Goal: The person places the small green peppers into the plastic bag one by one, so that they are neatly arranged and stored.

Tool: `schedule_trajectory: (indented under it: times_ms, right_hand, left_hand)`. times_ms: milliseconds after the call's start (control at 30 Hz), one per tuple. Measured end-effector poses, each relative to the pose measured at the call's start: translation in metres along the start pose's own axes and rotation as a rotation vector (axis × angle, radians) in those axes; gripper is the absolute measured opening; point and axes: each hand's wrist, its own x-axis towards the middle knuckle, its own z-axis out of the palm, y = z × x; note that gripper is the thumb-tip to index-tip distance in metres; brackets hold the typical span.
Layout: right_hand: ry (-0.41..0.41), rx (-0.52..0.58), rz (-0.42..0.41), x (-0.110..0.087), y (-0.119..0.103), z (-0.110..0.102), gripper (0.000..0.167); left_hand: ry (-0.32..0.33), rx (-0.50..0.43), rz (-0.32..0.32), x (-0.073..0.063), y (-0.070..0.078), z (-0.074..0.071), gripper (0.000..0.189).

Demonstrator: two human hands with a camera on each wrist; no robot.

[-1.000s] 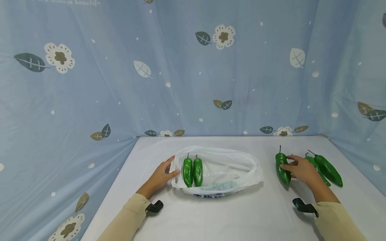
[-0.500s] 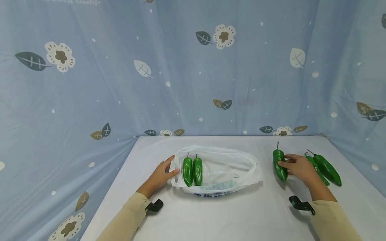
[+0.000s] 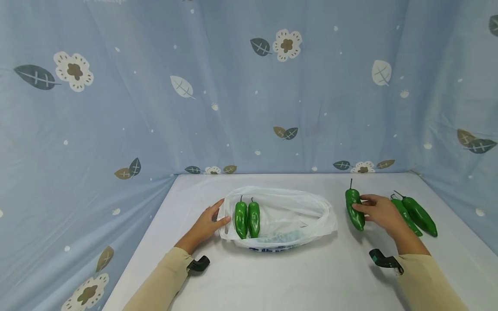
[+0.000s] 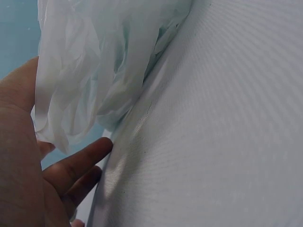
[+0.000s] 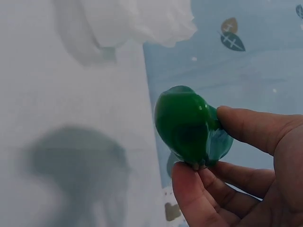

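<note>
In the head view, a white plastic bag (image 3: pixel 288 194) lies with its mouth spread wide. Two glossy green peppers, a left one (image 3: pixel 241 219) and a right one (image 3: pixel 253 219), sit side by side at its left end. My left hand (image 3: pixel 207 222) rests against the bag's left edge, fingers spread loosely and thumb across the rim. In the left wrist view, crinkled plastic hides part of that thumb. My right hand (image 3: pixel 383 211) pinches another green pepper (image 3: pixel 354 210) between thumb and fingers, stem upward, raised over the table right of the bag. Its rounded bottom faces the right wrist camera.
Two more green peppers, one nearer (image 3: pixel 406 215) and one farther right (image 3: pixel 420 217), lie beyond my right hand on the white table (image 3: pixel 295 280). A blue curtain (image 3: pixel 218 142) with leaf and flower prints stands behind the table and along its sides.
My right hand has lifted the pepper off the table and carried it slightly left and away from me, toward the bag. The left hand and the bag have stayed in place.
</note>
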Motion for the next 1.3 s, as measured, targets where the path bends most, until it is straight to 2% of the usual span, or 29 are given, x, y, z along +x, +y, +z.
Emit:
schedule_trajectory:
  times_ms: [400, 700, 1033, 1300]
  right_hand:
    - [0.017, 0.081, -0.037, 0.011, -0.013, 0.012, 0.081]
    - [0.012, 0.095, -0.057, 0.019, -0.037, 0.021, 0.078]
    - [-0.025, 0.132, -0.104, 0.020, -0.069, 0.042, 0.072]
    - [-0.054, 0.161, -0.105, 0.025, -0.081, 0.063, 0.072]
  left_hand:
    - [0.002, -0.005, -0.005, -0.002, -0.002, 0.002, 0.077]
    - [0.001, 0.012, -0.002, -0.001, -0.002, 0.002, 0.077]
    - [0.002, -0.002, 0.026, 0.000, -0.003, 0.001, 0.077]
    - [-0.002, 0.011, 0.011, 0.000, -0.001, 0.000, 0.078]
